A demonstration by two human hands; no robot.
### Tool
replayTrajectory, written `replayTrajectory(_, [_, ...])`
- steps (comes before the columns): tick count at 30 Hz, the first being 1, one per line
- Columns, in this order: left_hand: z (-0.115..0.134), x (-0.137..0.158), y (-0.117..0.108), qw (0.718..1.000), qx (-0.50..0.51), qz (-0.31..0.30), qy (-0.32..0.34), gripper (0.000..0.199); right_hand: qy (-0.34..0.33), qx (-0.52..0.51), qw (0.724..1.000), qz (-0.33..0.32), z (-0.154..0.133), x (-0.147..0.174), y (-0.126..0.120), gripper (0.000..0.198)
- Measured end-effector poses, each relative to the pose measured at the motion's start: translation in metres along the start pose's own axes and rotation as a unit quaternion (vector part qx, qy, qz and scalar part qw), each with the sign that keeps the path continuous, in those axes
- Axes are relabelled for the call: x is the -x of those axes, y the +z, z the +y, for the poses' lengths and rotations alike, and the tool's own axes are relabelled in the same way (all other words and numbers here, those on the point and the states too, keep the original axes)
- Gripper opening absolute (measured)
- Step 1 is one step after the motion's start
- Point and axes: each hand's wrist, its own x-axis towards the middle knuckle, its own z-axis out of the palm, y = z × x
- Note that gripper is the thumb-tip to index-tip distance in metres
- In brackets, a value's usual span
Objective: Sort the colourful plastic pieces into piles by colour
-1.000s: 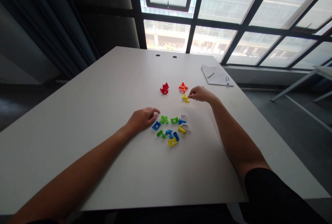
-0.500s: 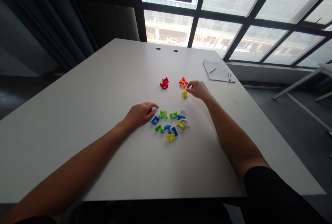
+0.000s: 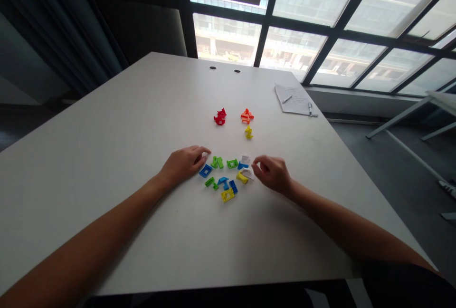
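My left hand (image 3: 183,164) rests on the table left of a loose group of plastic pieces, index finger and thumb slightly apart, holding nothing I can see. Closest to it are a blue square piece (image 3: 205,171) and green pieces (image 3: 217,162). My right hand (image 3: 272,172) is at the group's right side, fingers curled with a gap between thumb and index finger. Beside its fingertips lies a white curved piece (image 3: 248,174), near a yellow piece (image 3: 242,178). Another green piece (image 3: 232,163), a light blue piece (image 3: 223,182) and a yellow square piece (image 3: 228,195) lie between the hands.
Farther back sit a red pile (image 3: 220,117), an orange pile (image 3: 247,116) and a small yellow pile (image 3: 248,132). Paper (image 3: 294,99) with pens lies near the right edge of the white table (image 3: 142,113). Windows stand behind.
My right hand has drawn back from the small yellow pile to the right side of the loose pieces. My left hand stays beside them. The view has shifted slightly.
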Motion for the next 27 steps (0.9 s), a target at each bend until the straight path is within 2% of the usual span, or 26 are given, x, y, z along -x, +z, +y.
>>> replayTrajectory(2, [0.001, 0.001, 0.001, 1.000, 0.000, -0.002, -0.001, 0.036, -0.028, 0.004, 0.999, -0.022, -0.003, 0.022, 0.015, 0.031])
replayTrajectory(3, [0.001, 0.001, 0.001, 1.000, -0.001, -0.002, -0.003, 0.037, -0.044, -0.001, 0.999, -0.011, -0.004, 0.028, 0.021, 0.033])
replayTrajectory(6, [0.002, 0.003, 0.000, 1.000, 0.001, 0.000, -0.006, 0.037, -0.101, -0.024, 0.992, 0.071, -0.006, 0.032, 0.030, 0.037])
replayTrajectory(8, [0.003, 0.004, 0.000, 1.000, 0.007, 0.000, -0.010, 0.036, -0.141, -0.035, 0.985, 0.095, -0.007, 0.029, 0.032, 0.030])
replayTrajectory(11, [0.003, 0.005, 0.001, 1.000, 0.015, -0.001, -0.014, 0.036, -0.176, -0.052, 0.978, 0.094, -0.009, 0.026, 0.031, 0.017])
replayTrajectory(15, [0.002, 0.006, 0.001, 1.000, 0.019, 0.000, -0.014, 0.036, -0.197, -0.103, 0.964, 0.143, -0.007, 0.026, 0.027, 0.016])
replayTrajectory(18, [0.002, 0.005, 0.000, 1.000, 0.021, 0.001, -0.018, 0.037, -0.154, -0.113, 0.964, 0.187, 0.010, 0.015, 0.021, 0.021])
replayTrajectory(20, [0.002, 0.005, 0.000, 1.000, 0.023, 0.002, -0.018, 0.037, -0.093, -0.086, 0.975, 0.182, 0.028, 0.000, 0.017, 0.025])
replayTrajectory(23, [0.002, 0.005, 0.000, 1.000, 0.027, 0.001, -0.013, 0.037, -0.014, -0.027, 0.992, 0.120, 0.053, -0.029, 0.013, 0.026])
replayTrajectory(27, [0.003, 0.005, 0.000, 0.999, 0.032, 0.003, -0.013, 0.036, 0.014, 0.047, 0.998, 0.032, 0.064, -0.061, 0.015, 0.023])
